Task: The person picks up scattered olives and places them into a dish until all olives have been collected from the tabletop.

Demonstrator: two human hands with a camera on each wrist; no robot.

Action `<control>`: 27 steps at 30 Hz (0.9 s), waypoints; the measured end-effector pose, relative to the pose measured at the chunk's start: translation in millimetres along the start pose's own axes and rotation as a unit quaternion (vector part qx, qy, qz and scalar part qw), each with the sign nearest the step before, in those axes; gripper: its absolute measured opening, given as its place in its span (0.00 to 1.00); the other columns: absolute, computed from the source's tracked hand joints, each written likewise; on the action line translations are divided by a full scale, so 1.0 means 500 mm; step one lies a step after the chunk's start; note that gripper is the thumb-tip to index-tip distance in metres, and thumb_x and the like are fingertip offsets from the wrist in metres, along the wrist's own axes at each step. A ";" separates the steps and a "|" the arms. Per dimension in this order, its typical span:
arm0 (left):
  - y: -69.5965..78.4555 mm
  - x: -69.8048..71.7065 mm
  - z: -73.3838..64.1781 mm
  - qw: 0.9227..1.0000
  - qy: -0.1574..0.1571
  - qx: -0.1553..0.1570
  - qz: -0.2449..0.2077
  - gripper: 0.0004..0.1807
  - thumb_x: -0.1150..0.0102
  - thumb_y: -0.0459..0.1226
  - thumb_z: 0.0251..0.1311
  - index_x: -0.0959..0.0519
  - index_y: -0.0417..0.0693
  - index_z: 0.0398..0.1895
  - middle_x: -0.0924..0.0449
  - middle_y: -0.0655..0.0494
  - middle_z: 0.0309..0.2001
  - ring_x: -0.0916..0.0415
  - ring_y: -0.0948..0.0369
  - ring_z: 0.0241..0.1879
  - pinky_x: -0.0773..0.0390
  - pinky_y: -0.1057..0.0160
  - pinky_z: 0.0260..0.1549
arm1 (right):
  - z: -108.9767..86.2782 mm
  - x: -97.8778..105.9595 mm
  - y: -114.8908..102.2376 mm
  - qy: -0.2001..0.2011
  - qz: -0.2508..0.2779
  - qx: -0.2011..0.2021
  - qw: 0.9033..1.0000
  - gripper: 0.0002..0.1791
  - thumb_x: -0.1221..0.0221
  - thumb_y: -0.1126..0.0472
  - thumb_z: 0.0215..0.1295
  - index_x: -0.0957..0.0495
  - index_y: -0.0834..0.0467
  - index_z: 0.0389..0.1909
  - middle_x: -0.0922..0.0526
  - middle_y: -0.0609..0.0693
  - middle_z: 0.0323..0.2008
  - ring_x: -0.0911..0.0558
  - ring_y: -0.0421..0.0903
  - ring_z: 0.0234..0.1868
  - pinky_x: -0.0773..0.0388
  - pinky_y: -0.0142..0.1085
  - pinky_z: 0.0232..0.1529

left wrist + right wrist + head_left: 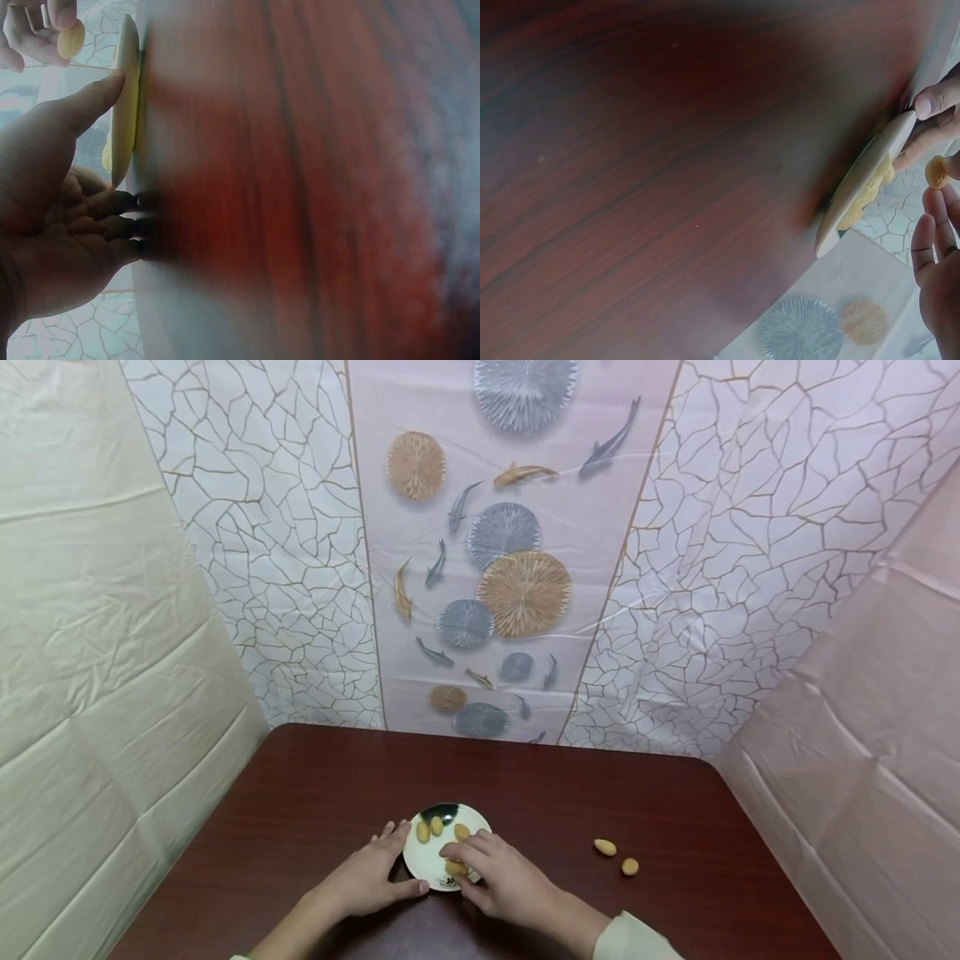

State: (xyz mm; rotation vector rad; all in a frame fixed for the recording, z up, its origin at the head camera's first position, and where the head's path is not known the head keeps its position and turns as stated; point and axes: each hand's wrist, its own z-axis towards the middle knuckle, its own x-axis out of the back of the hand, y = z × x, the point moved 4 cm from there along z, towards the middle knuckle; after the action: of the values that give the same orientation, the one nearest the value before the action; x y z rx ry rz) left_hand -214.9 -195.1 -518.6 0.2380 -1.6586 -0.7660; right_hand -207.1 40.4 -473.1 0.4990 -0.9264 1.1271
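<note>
A small white plate [425,860] with a dark green patch lies near the table's front edge. Several small yellow-brown oval pieces [423,832] sit on it. My left hand [365,878] rests at the plate's left side, fingers extended, with the thumb at the near rim. Above the plate, my right hand [513,875] pinches one yellow-brown oval piece [935,172] between thumb and fingertips; in the left wrist view that piece [71,40] hangs clear of the rim. The right hand's fingers cover part of the plate in the head view.
Two more oval pieces [604,847] lie on the dark red-brown table [480,768] to the right of the plate. Patterned cloth [465,543] hangs behind the table, with pale cloth walls [97,693] on both sides.
</note>
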 end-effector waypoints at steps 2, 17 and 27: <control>0.000 0.001 0.001 1.000 0.002 -0.001 0.002 0.64 0.27 0.65 0.65 0.43 0.30 0.87 0.42 0.30 0.86 0.45 0.28 0.85 0.35 0.26 0.79 | 0.004 -0.003 -0.002 -0.004 -0.006 0.000 1.000 0.27 0.21 0.64 0.63 0.18 0.52 0.62 0.13 0.43 0.47 0.16 0.38 0.46 0.15 0.30 0.50; 0.003 0.001 -0.001 1.000 -0.005 0.004 0.000 0.64 0.28 0.66 0.65 0.44 0.30 0.87 0.44 0.30 0.87 0.47 0.30 0.86 0.36 0.26 0.79 | 0.025 -0.029 -0.008 -0.021 -0.014 0.010 1.000 0.25 0.23 0.63 0.66 0.18 0.54 0.62 0.11 0.43 0.48 0.12 0.41 0.53 0.14 0.50 0.69; 0.010 0.004 -0.001 1.000 -0.008 0.012 0.006 0.64 0.28 0.65 0.66 0.44 0.29 0.87 0.44 0.30 0.86 0.46 0.28 0.85 0.35 0.26 0.79 | 0.028 -0.044 -0.004 -0.039 -0.016 -0.002 0.999 0.22 0.25 0.62 0.68 0.17 0.53 0.61 0.11 0.43 0.49 0.12 0.40 0.52 0.15 0.49 0.71</control>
State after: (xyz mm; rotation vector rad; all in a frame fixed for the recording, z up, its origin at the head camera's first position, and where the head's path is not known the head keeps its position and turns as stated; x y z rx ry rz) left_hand -213.5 -192.5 -513.8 0.2380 -1.6842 -0.7412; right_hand -213.4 17.3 -483.5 0.5565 -0.9841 1.0830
